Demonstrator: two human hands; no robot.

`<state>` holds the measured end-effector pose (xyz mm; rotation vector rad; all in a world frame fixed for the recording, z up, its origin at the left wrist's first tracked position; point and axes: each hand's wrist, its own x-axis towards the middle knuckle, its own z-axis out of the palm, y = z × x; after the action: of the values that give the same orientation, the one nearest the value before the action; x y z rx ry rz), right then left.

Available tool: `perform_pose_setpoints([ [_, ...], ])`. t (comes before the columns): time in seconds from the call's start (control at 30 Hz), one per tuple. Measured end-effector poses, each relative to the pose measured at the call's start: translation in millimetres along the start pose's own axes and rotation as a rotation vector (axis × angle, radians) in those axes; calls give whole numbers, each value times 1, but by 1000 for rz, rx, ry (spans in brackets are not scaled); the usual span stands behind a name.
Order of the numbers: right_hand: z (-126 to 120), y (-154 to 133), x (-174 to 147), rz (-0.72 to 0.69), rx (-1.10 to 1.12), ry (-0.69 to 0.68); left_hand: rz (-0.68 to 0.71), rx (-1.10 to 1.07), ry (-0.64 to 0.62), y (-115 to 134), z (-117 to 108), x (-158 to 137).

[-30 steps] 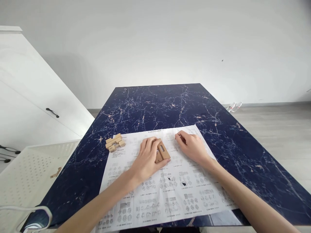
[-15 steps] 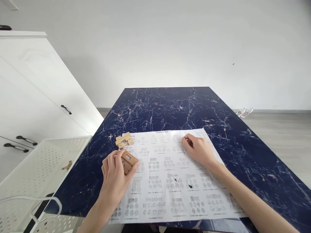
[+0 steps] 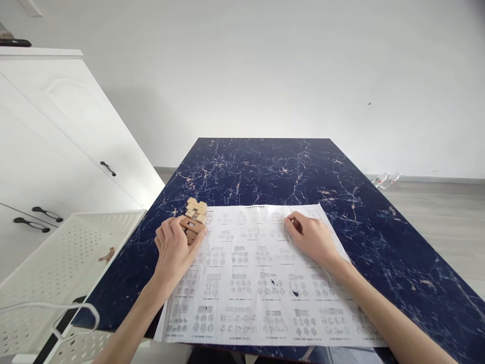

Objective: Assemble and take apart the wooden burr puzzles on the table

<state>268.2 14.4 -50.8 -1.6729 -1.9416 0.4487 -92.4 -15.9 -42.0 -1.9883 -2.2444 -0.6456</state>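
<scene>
My left hand [image 3: 171,250] is closed on a brown wooden puzzle block [image 3: 194,226] with a slot in it, at the left edge of a printed paper sheet [image 3: 242,303]. Its fingers hide part of the block. Right behind the block is a lighter wooden puzzle [image 3: 196,208] of interlocking notched pieces; whether the two touch I cannot tell. My right hand [image 3: 312,235] rests on the upper right part of the sheet, fingers curled in, with nothing visible in it. Rows of small diagrams cover the paper.
The sheet lies on a dark blue marbled table [image 3: 261,172]. To the left stand a white perforated tray [image 3: 76,242] with a small wooden piece [image 3: 107,254] in it, a white cable [image 3: 49,306] and a white cabinet [image 3: 71,136]. Clear plastic items [image 3: 386,180] appear beyond the right table edge.
My left hand has moved the brown block forward and left, up to the lighter wooden puzzle, which now sits at a different angle. My right hand has stayed in place.
</scene>
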Motion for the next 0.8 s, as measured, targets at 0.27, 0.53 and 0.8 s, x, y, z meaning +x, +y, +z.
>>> perform_pose_setpoints([
  [0.27,0,0,0,-1,-7,-7,168,-4,60,-3,-9,3],
  [0.53,0,-1,0,13,3,-26,122,-81,32,3,7,41],
  [0.8,2,0,1,9,-3,-23,158,-95,6,7,22,65],
])
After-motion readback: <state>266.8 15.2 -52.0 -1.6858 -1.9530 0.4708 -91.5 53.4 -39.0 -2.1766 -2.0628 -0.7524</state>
